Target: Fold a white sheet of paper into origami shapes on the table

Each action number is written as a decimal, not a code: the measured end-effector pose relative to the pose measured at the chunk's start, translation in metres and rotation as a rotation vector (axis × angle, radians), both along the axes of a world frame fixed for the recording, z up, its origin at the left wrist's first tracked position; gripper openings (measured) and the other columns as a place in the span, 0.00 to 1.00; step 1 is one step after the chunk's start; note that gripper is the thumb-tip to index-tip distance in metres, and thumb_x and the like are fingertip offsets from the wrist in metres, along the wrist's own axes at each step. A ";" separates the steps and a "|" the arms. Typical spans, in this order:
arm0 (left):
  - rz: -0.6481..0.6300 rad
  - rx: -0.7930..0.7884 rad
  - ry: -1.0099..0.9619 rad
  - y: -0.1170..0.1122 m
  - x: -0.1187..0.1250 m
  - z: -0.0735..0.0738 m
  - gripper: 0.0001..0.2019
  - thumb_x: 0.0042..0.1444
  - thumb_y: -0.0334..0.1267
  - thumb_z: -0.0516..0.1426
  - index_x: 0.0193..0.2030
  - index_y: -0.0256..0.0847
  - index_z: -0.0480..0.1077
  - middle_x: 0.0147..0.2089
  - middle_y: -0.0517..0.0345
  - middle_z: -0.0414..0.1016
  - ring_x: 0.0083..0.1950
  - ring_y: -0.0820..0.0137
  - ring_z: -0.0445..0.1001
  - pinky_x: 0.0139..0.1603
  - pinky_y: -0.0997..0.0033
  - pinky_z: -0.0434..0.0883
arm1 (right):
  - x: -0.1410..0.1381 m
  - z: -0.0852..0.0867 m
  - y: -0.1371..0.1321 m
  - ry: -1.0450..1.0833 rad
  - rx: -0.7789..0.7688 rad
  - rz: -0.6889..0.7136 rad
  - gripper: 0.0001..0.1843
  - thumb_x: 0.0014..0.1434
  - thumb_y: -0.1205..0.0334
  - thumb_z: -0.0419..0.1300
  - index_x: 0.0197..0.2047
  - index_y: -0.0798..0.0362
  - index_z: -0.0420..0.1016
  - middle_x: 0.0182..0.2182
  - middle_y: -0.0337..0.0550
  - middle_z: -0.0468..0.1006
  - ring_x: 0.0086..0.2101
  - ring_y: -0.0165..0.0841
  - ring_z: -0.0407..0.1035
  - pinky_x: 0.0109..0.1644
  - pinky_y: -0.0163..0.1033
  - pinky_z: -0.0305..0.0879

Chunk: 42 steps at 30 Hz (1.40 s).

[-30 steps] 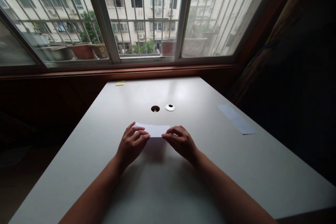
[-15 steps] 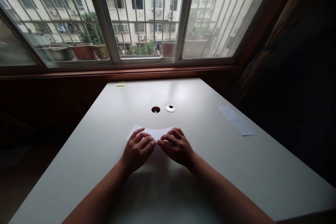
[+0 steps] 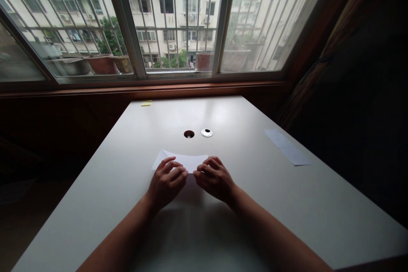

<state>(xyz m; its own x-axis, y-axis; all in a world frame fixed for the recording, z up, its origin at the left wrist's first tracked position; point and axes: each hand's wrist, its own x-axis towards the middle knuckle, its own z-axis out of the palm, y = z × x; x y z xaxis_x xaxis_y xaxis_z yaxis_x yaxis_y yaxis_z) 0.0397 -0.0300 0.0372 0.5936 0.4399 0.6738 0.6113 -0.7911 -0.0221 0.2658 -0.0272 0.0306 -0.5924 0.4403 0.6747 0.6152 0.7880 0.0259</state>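
A white sheet of paper (image 3: 188, 161) is held between my two hands over the middle of the table. My left hand (image 3: 168, 180) pinches its near edge, with the fingers curled and the thumb mostly hidden. On the other side my right hand (image 3: 216, 178) grips the same edge in a similar pinch. A small gap separates the fingertips, and the paper's edge shows between them. The paper's far left corner is folded or bent, with a flap sticking out past my left fingers. Its underside is hidden from me.
The white table (image 3: 105, 187) has a round cable hole (image 3: 189, 134), with a metal ring cover (image 3: 207, 133) beside it. Another strip of paper (image 3: 288, 148) lies near the right edge. Yellow sticky paper (image 3: 146, 103) is at the far left corner. A barred window (image 3: 178, 75) stands behind.
My hands have drawn slightly apart along the paper's near edge, so more of that edge shows between the fingertips. The paper has shifted a little to the left.
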 end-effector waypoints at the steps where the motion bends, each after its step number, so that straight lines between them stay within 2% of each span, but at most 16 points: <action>1: 0.009 0.000 0.001 0.001 -0.001 0.000 0.08 0.57 0.28 0.58 0.41 0.44 0.73 0.38 0.62 0.79 0.43 0.68 0.75 0.62 0.53 0.67 | 0.002 0.001 0.001 0.002 0.000 -0.003 0.04 0.61 0.67 0.62 0.40 0.49 0.74 0.34 0.39 0.77 0.39 0.34 0.65 0.47 0.44 0.60; 18: 0.159 -0.001 -0.075 0.013 -0.016 -0.003 0.08 0.57 0.28 0.58 0.39 0.46 0.73 0.38 0.60 0.78 0.43 0.66 0.75 0.59 0.54 0.70 | 0.043 -0.005 0.011 0.206 0.002 -0.160 0.07 0.58 0.71 0.62 0.37 0.49 0.74 0.34 0.40 0.76 0.37 0.35 0.65 0.45 0.44 0.62; 22: 0.138 -0.006 -0.074 0.012 -0.014 -0.002 0.08 0.57 0.28 0.58 0.40 0.45 0.73 0.38 0.60 0.78 0.43 0.67 0.74 0.58 0.54 0.70 | 0.036 -0.003 0.009 0.220 0.005 -0.131 0.10 0.59 0.70 0.63 0.43 0.48 0.76 0.37 0.42 0.77 0.39 0.35 0.66 0.45 0.44 0.63; 26: 0.090 -0.021 -0.044 0.009 -0.011 0.000 0.08 0.57 0.29 0.58 0.41 0.45 0.73 0.38 0.59 0.78 0.43 0.67 0.74 0.58 0.55 0.70 | 0.024 -0.003 0.007 0.149 -0.023 -0.112 0.14 0.60 0.65 0.64 0.50 0.46 0.75 0.42 0.44 0.77 0.41 0.36 0.66 0.46 0.45 0.63; 31: 0.029 -0.027 -0.030 0.007 -0.009 0.000 0.09 0.58 0.28 0.58 0.43 0.45 0.72 0.39 0.59 0.78 0.43 0.67 0.74 0.58 0.55 0.70 | 0.016 -0.004 0.007 0.103 -0.010 -0.077 0.10 0.61 0.66 0.63 0.46 0.45 0.76 0.38 0.40 0.78 0.39 0.34 0.66 0.46 0.43 0.61; 42: -0.018 -0.027 -0.026 0.003 -0.004 0.002 0.11 0.57 0.27 0.58 0.45 0.45 0.72 0.40 0.60 0.79 0.43 0.67 0.74 0.58 0.55 0.70 | 0.007 -0.002 0.002 0.048 -0.031 -0.024 0.10 0.62 0.67 0.61 0.46 0.46 0.76 0.37 0.39 0.79 0.38 0.34 0.65 0.44 0.43 0.60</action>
